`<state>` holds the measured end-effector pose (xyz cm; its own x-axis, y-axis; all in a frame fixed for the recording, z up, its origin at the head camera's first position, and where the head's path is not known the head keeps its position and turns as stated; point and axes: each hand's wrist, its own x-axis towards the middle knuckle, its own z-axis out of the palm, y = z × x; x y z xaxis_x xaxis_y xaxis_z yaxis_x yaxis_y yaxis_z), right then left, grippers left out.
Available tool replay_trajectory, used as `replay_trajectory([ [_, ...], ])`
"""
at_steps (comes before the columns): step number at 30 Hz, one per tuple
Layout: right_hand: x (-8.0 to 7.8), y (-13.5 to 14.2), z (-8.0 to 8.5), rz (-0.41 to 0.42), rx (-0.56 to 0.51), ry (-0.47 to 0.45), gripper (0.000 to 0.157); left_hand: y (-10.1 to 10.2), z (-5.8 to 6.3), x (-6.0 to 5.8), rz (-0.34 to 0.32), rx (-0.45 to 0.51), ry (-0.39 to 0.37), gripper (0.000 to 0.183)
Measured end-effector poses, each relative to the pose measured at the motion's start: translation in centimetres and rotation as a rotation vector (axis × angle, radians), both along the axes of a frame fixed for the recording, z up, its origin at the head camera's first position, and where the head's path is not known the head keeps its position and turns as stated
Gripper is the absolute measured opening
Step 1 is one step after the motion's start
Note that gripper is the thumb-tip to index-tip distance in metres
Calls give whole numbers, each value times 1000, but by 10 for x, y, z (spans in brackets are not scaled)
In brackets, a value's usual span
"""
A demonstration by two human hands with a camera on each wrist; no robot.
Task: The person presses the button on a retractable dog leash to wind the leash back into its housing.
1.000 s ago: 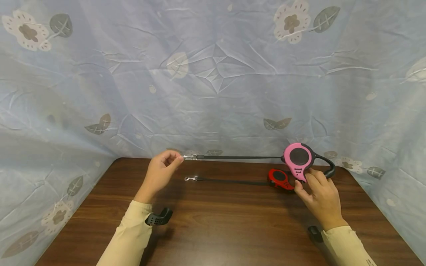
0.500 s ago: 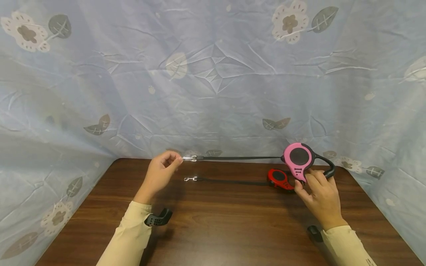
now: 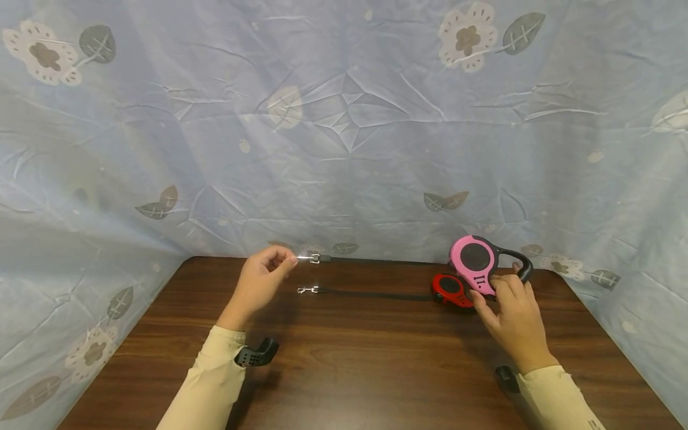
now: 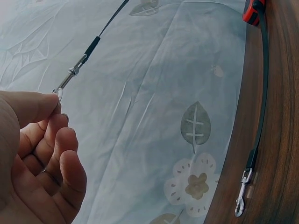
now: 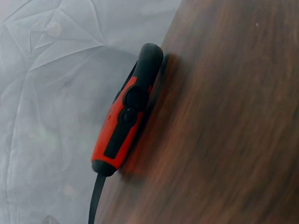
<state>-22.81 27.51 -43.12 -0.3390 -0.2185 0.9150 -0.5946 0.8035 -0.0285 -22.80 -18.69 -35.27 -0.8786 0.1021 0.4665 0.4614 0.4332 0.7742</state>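
Note:
In the head view, my left hand pinches the silver snap hook of a pink retractable dog leash. Thumb and forefinger cover the hook's tip, and the left wrist view shows the other fingers loosely curled. My right hand grips the pink leash's black handle from below, its body tilted over the back of the table. The dark strap runs between both hands along the far table edge. Just in front, a red retractable leash lies on the wood, its strap stretched left to a silver hook. The right wrist view shows only this red leash.
The dark brown wooden table has its far edge against a pale blue floral cloth, which also hangs at both sides. Black bands sit at the wrists over pale yellow sleeves.
My right hand has brought the pink leash slightly left and down, closer to the red one, and its strap appears lower. My left hand has barely moved; the red leash is still.

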Motion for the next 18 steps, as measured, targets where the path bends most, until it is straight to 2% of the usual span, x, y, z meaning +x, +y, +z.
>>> replay_trajectory([
  [7, -2, 1, -1, 6, -9, 82, 55, 1, -1, -1, -1, -23, -13, 13],
  [13, -1, 3, -2, -67, 23, 67, 57, 1, -1, 0, 1, -30, -18, 14],
  [18, -2, 4, -3, -88, 36, 89, 57, 2, 1, 0, -2, -27, -10, 14],
])
